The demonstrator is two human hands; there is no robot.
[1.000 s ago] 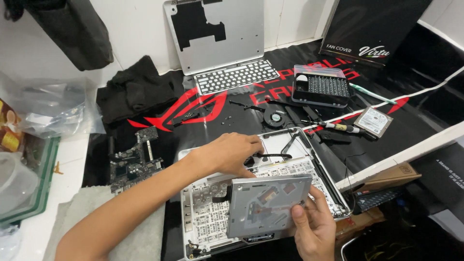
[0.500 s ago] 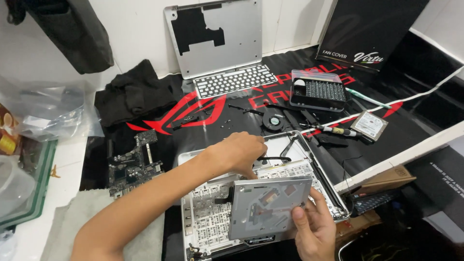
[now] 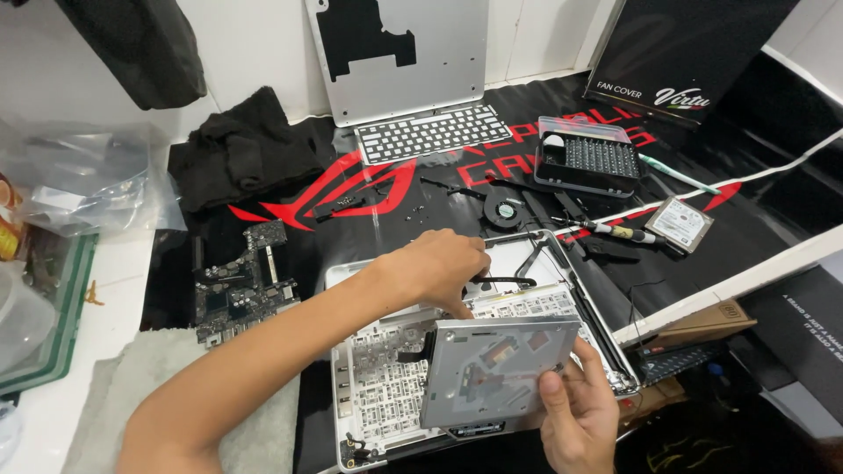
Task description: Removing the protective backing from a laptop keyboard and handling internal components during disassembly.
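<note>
A white wall (image 3: 246, 53) backs the white table (image 3: 97, 325), which is mostly covered by a black-and-red mat (image 3: 369, 193).

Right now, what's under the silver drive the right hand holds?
The drive covers part of the open laptop case; perforated keyboard backing shows around it. Whatever lies directly beneath is hidden.

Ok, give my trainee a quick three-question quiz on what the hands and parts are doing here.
1. True or false: the right hand holds the silver optical drive.
2. Where does the left hand reach?
A. into the open laptop case
B. the bit set box
3. Fill in: the loose circuit board lies to the ____ of the case.

Key: 1 true; 2 A; 3 left.
</note>
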